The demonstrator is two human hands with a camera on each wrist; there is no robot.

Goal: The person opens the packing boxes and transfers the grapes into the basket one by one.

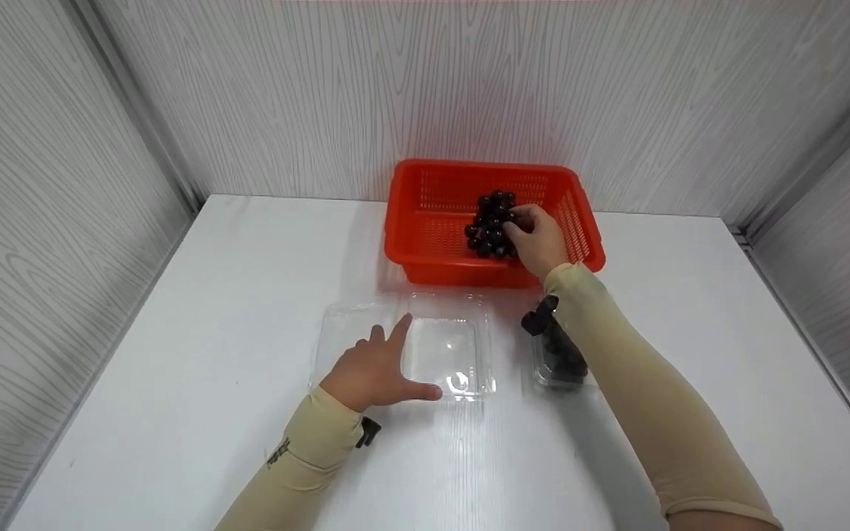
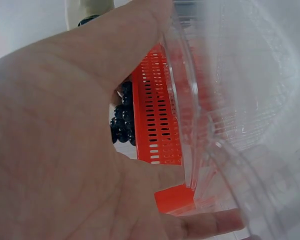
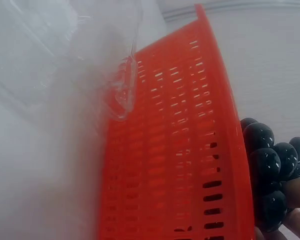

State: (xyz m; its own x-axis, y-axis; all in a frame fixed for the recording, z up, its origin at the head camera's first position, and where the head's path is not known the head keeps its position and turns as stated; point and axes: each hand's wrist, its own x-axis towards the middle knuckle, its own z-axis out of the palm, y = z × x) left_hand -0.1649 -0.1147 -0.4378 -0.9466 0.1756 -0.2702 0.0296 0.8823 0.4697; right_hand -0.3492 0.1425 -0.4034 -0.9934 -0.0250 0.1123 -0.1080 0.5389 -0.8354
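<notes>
My right hand [image 1: 538, 240] pinches a bunch of dark grapes [image 1: 490, 228] between thumb and fingers, at the red basket [image 1: 425, 270]. In the right wrist view, the grapes [image 3: 266, 167] show beyond the basket's rim with fingertips among them. My left hand [image 1: 373, 372] rests at an open clear plastic box [image 1: 443, 354], fingers spread and fairly straight. Its thumb lies over the box's near edge, and its index finger reaches along the fold between the box and its lid [image 1: 347, 324]. From the left wrist, the box's clear rim [image 2: 190, 100] runs beside the palm.
A second clear plastic box [image 1: 561, 361] with dark contents stands to the right, partly hidden under my right forearm. The basket stands at the back of the white table [image 1: 248, 295], close to the pale wood-grain wall [image 1: 322, 96]. More such walls stand on both sides.
</notes>
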